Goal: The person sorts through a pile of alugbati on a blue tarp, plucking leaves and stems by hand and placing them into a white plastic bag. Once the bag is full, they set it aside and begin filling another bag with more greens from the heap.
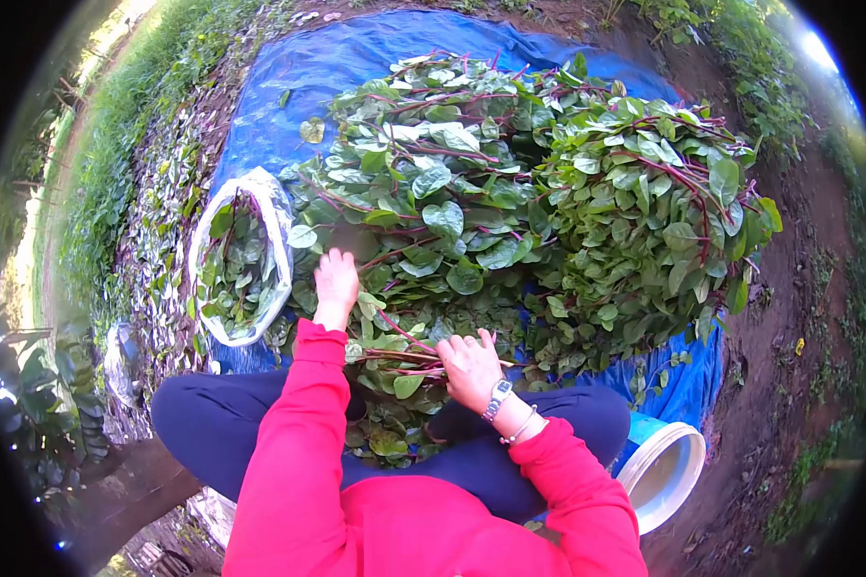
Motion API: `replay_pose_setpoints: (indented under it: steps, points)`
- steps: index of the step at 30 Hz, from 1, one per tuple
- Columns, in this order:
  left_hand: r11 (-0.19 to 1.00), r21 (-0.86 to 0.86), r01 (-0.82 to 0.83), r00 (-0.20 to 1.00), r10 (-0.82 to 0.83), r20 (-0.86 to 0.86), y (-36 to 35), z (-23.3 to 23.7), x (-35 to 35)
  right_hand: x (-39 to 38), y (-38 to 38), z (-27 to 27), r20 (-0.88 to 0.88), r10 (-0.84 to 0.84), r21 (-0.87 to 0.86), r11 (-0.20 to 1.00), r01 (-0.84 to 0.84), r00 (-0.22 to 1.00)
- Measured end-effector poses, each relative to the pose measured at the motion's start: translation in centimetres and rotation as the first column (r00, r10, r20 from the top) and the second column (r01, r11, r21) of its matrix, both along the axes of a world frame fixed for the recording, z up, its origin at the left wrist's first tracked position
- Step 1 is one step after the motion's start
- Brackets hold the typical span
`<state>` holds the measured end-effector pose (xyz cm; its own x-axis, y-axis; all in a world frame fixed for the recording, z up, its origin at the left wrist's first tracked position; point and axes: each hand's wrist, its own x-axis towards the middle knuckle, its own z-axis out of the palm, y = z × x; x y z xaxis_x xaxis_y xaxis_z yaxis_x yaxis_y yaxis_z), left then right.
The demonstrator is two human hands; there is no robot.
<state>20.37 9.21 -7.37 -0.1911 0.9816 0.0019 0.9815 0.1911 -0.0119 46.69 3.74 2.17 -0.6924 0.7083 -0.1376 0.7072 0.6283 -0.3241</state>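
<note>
My left hand point(337, 281) reaches out at the near edge of the leaf pile, its fingers apart and nothing visible in them. A pale leaf point(302, 237) lies just beyond its fingertips. Above my lap, my right hand point(470, 369), wearing a watch and a bracelet, is closed round a few Malabar spinach stems point(406, 358). These purple-red stems point left, with green leaves at their far end. In front of both hands spreads a large heap of Malabar spinach point(443, 216). A denser stacked mound point(635, 212) of it rises on the right.
A clear plastic bag point(284, 252) with leafy stems inside stands open at the left. By my right knee, a white-rimmed bucket point(688, 481) lies on its side. Under the greens is a blue tarp point(279, 106). Leaf litter, grass and bare soil surround it.
</note>
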Motion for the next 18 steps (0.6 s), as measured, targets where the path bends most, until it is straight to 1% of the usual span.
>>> replay_pose_setpoints:
  steps: [1,3,4,5,7,9,10,11,12,13,14,15,16,17,18]
  points:
    - [0.992,0.103,0.078,0.990,-0.065,-0.122,0.7,0.7,0.0,0.0,0.0,-0.2,-0.010,-0.003,0.018,1.000,0.003,1.000]
    - [0.971,0.147,0.190,0.980,-0.196,0.028,3.0,1.3,1.8,0.1,0.1,-0.8,-0.017,-0.003,0.014,1.000,0.004,1.000]
    - [0.977,0.084,0.196,0.961,-0.208,0.182,4.3,0.2,2.8,0.1,0.2,-0.8,0.004,0.005,0.003,1.000,-0.005,1.000]
    - [0.982,0.014,0.188,0.918,-0.181,0.353,5.3,-0.9,3.9,0.0,0.2,-0.8,0.025,0.013,-0.007,1.000,-0.013,1.000]
    - [0.992,-0.069,0.102,0.935,-0.072,0.348,5.8,-2.9,6.4,-0.2,0.2,-1.2,0.024,0.010,-0.018,1.000,-0.009,1.000]
    - [0.969,-0.245,0.020,0.958,0.051,0.281,5.2,-2.3,8.2,-0.2,0.5,-1.2,0.025,0.011,-0.026,1.000,-0.010,1.000]
    - [0.948,-0.316,0.037,0.959,0.055,0.279,5.1,-1.8,8.5,-0.2,0.5,-1.2,0.020,0.004,-0.006,1.000,-0.004,1.000]
    - [0.947,-0.319,0.040,0.958,0.054,0.280,4.9,-1.6,8.4,-0.2,0.5,-1.1,0.012,-0.003,0.012,1.000,0.002,1.000]
    - [0.943,-0.308,0.123,0.807,0.086,0.584,4.6,-1.2,7.8,-0.1,0.6,-1.1,0.032,0.005,0.016,1.000,-0.006,0.999]
    - [0.942,-0.272,0.196,0.565,0.118,0.817,4.4,-0.7,7.2,-0.1,0.6,-1.3,0.025,-0.001,0.012,1.000,0.001,1.000]
    - [0.960,-0.235,0.149,0.477,0.138,0.868,3.9,0.8,6.7,-0.1,0.5,-1.5,0.035,-0.010,0.009,1.000,0.010,0.999]
    - [0.949,-0.285,0.133,0.421,0.207,0.883,3.6,3.0,6.1,-0.2,0.4,-1.6,0.045,-0.015,0.005,1.000,0.015,0.999]
    - [0.975,-0.178,0.133,0.334,0.125,0.934,3.3,3.3,5.2,-0.2,0.4,-1.5,0.031,-0.020,0.043,0.999,0.019,0.999]
    - [0.991,-0.065,0.119,0.245,0.035,0.969,3.0,4.3,4.7,-0.2,0.4,-1.5,0.046,-0.019,0.037,0.999,0.017,0.999]
    - [0.994,-0.051,0.095,0.138,0.038,0.990,2.6,5.8,4.5,-0.2,0.4,-1.4,0.042,-0.020,0.061,0.998,0.018,0.999]
